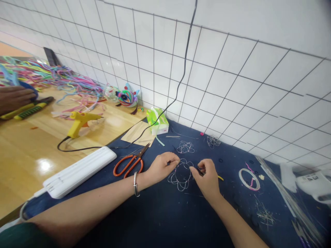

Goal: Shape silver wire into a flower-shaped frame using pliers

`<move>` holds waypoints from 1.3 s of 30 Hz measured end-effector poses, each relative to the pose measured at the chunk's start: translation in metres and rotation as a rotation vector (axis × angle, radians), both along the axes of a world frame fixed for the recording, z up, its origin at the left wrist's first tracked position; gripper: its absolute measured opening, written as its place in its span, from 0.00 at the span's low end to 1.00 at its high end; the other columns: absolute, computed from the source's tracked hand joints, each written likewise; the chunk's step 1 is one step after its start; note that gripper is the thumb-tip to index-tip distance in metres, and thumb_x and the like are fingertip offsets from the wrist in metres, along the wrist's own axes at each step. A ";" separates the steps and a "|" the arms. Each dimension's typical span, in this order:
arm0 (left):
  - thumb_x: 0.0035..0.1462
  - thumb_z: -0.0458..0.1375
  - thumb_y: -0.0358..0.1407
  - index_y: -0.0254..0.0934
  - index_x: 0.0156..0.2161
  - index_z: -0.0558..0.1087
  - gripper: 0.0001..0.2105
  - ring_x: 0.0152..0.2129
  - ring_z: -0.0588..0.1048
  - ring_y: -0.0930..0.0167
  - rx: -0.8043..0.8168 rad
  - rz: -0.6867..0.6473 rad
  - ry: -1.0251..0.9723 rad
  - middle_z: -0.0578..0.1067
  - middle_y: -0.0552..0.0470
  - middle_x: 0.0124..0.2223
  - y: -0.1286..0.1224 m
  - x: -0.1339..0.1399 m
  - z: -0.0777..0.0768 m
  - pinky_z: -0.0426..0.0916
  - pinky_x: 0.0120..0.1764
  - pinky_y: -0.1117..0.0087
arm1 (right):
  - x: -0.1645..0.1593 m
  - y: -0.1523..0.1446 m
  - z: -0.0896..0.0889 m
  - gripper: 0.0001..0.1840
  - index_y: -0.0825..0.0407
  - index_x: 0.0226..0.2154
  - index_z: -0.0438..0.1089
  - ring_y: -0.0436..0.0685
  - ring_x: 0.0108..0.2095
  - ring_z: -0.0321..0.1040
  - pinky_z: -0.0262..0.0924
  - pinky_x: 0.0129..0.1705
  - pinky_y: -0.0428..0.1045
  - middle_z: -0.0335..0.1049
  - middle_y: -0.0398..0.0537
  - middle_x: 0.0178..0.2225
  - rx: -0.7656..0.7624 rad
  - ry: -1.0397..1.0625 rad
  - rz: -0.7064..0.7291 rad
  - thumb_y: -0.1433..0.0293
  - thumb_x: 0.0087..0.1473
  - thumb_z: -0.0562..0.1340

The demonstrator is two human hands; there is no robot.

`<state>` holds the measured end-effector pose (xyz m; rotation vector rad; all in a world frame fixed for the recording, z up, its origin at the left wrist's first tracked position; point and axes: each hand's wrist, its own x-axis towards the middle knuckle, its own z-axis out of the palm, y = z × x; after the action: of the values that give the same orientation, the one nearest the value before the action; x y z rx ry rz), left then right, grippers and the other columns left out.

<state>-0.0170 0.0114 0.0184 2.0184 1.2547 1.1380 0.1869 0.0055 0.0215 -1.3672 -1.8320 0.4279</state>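
Note:
My left hand [165,166] pinches the upper left edge of a flower-shaped frame of thin silvery wire [183,185], a ring with looped petals. On the frame's right side, my right hand [208,177] is closed, thumb and fingertips at the ring's edge. Something dark [200,170] shows between its fingers, mostly hidden. A yellow tip [220,178] sticks out behind that hand; whether the two belong together I cannot tell. Another looped wire piece [185,147] lies just beyond on the dark blue mat [165,217]. Orange-handled scissors [131,161] rest near my left wrist.
At left are a white power strip [80,172], a yellow glue gun [82,123], colourful pipe cleaners [64,77] and another person's hand [15,98] by pliers [33,108]. A tissue pack [157,120] sits near the gridded wall. Rightward lie a white ring [240,175] and long wires [281,193].

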 end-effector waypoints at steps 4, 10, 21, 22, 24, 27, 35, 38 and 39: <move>0.55 0.51 0.28 0.36 0.32 0.71 0.07 0.31 0.70 0.73 0.041 -0.045 0.047 0.73 0.53 0.31 -0.004 0.003 0.003 0.64 0.37 0.72 | -0.007 -0.006 0.010 0.10 0.52 0.35 0.65 0.58 0.39 0.60 0.57 0.43 0.55 0.62 0.50 0.35 0.210 -0.161 0.176 0.65 0.49 0.60; 0.54 0.52 0.28 0.36 0.34 0.72 0.06 0.30 0.70 0.72 0.093 -0.122 0.105 0.74 0.53 0.31 -0.010 0.010 0.004 0.64 0.37 0.71 | -0.014 -0.006 0.004 0.08 0.52 0.37 0.67 0.57 0.38 0.61 0.56 0.42 0.55 0.65 0.50 0.35 0.260 -0.356 0.255 0.70 0.53 0.56; 0.54 0.54 0.30 0.37 0.35 0.71 0.05 0.32 0.71 0.73 -0.053 -0.191 -0.028 0.73 0.53 0.34 -0.014 0.014 0.006 0.65 0.38 0.73 | -0.008 -0.005 -0.005 0.06 0.53 0.29 0.65 0.55 0.34 0.60 0.57 0.39 0.52 0.63 0.49 0.30 0.278 -0.354 0.257 0.73 0.54 0.54; 0.54 0.55 0.30 0.37 0.36 0.71 0.05 0.32 0.71 0.73 -0.036 -0.191 -0.019 0.73 0.53 0.34 -0.014 0.014 0.004 0.65 0.37 0.72 | -0.008 -0.006 -0.005 0.06 0.53 0.28 0.65 0.55 0.34 0.60 0.57 0.39 0.52 0.63 0.49 0.30 0.268 -0.341 0.244 0.74 0.54 0.54; 0.54 0.55 0.30 0.37 0.39 0.71 0.07 0.32 0.71 0.72 0.044 -0.171 0.031 0.74 0.51 0.34 -0.014 0.015 0.000 0.65 0.37 0.70 | -0.008 -0.007 -0.004 0.06 0.53 0.28 0.65 0.55 0.34 0.60 0.57 0.39 0.51 0.63 0.49 0.30 0.247 -0.310 0.229 0.74 0.54 0.54; 0.56 0.53 0.30 0.36 0.41 0.70 0.09 0.32 0.70 0.70 0.232 -0.165 0.179 0.74 0.49 0.34 -0.014 0.013 -0.004 0.64 0.37 0.67 | -0.009 -0.009 -0.001 0.07 0.52 0.28 0.65 0.55 0.34 0.60 0.58 0.38 0.52 0.63 0.49 0.29 0.227 -0.261 0.228 0.74 0.54 0.53; 0.57 0.48 0.26 0.34 0.44 0.69 0.12 0.36 0.68 0.66 0.488 -0.239 0.487 0.73 0.45 0.36 -0.015 0.008 0.001 0.62 0.37 0.63 | -0.011 -0.009 0.000 0.07 0.51 0.28 0.65 0.55 0.34 0.60 0.58 0.39 0.51 0.63 0.48 0.29 0.120 -0.143 0.266 0.73 0.54 0.54; 0.57 0.48 0.26 0.36 0.41 0.71 0.11 0.35 0.69 0.69 0.408 -0.209 0.328 0.72 0.47 0.34 -0.012 0.006 -0.002 0.63 0.37 0.66 | -0.009 -0.008 0.003 0.05 0.51 0.30 0.66 0.54 0.34 0.61 0.58 0.39 0.50 0.64 0.47 0.31 0.035 -0.026 0.318 0.71 0.53 0.55; 0.57 0.49 0.26 0.36 0.40 0.71 0.10 0.34 0.69 0.70 0.377 -0.188 0.245 0.72 0.48 0.33 -0.010 0.006 -0.003 0.64 0.37 0.67 | -0.007 -0.007 0.005 0.04 0.51 0.30 0.66 0.53 0.34 0.62 0.59 0.38 0.49 0.64 0.47 0.32 -0.017 0.028 0.331 0.71 0.53 0.56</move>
<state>-0.0115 0.0013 0.0154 2.5609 0.9851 1.1266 0.1796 -0.0014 0.0263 -1.0630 -2.0411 0.6301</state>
